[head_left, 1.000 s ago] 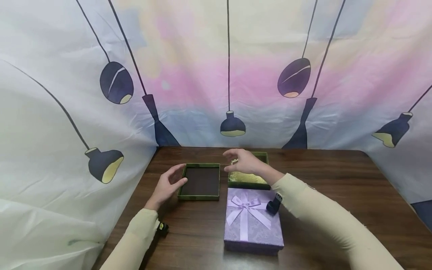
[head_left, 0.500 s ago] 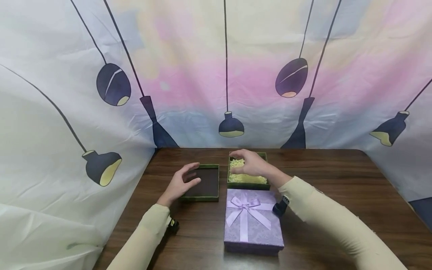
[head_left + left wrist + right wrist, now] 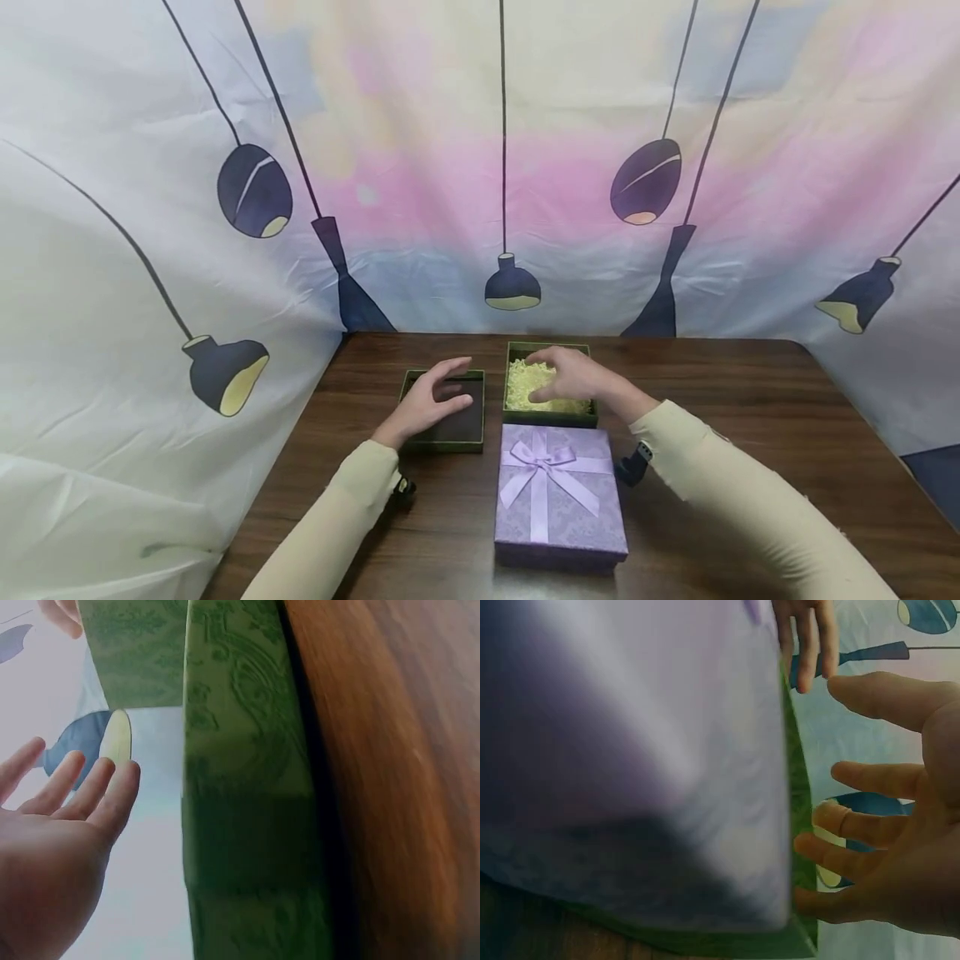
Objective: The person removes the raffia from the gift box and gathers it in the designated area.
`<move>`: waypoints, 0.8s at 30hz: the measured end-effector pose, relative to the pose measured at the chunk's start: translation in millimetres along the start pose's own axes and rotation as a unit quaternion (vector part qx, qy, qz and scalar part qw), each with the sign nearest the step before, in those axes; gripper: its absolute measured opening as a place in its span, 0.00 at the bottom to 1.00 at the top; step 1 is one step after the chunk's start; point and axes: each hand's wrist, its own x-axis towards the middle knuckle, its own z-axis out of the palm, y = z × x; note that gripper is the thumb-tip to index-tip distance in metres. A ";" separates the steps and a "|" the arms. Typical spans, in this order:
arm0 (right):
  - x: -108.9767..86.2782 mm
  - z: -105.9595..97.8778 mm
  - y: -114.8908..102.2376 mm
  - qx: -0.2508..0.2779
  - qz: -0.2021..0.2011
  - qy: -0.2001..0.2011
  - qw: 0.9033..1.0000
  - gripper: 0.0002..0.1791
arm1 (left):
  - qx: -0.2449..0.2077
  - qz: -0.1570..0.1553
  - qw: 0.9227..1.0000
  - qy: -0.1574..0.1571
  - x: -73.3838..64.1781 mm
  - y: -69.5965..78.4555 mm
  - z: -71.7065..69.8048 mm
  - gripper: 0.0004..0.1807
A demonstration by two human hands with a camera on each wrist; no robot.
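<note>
My left hand (image 3: 427,404) hovers over a shallow green lid (image 3: 471,429) with a dark inside, fingers spread and holding nothing. In the left wrist view that hand (image 3: 71,847) appears beside the lid's embossed green side (image 3: 247,742). To the right, my right hand (image 3: 573,375) hangs over a deeper green box (image 3: 551,419), its fingers loosely bent with nothing between them. Pale yellow shredded paper (image 3: 527,385) fills the box, partly hidden by the hand. The right wrist view has my right hand (image 3: 900,825) with spread fingers at the green box's edge (image 3: 801,780).
A lilac gift box (image 3: 558,521) with a ribbon bow (image 3: 543,460) stands in front of the green box, close against it. All sit on a dark wooden table (image 3: 720,433). A fabric backdrop (image 3: 420,167) printed with lamps hangs behind the table.
My left hand has left the lid's left edge and moved right, over the lid. The right hand has shifted slightly right and toward me, uncovering more shredded paper.
</note>
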 end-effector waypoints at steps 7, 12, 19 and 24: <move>0.2 6.9 6.4 -0.023 0.005 -0.040 0.999 0.41 | -0.047 -0.020 0.999 -0.019 14.7 3.2 12.0 0.35; 2.7 10.3 9.8 -0.029 0.010 -0.041 0.999 0.40 | -0.047 -0.026 0.998 -0.042 18.0 25.8 17.2 0.34; 6.2 11.8 15.0 -0.025 0.019 -0.049 0.998 0.35 | -0.024 -0.019 0.998 -0.053 23.8 39.1 23.5 0.33; 9.6 14.8 19.3 -0.031 0.019 -0.063 0.997 0.35 | -0.031 -0.050 0.996 -0.066 29.5 35.4 28.3 0.36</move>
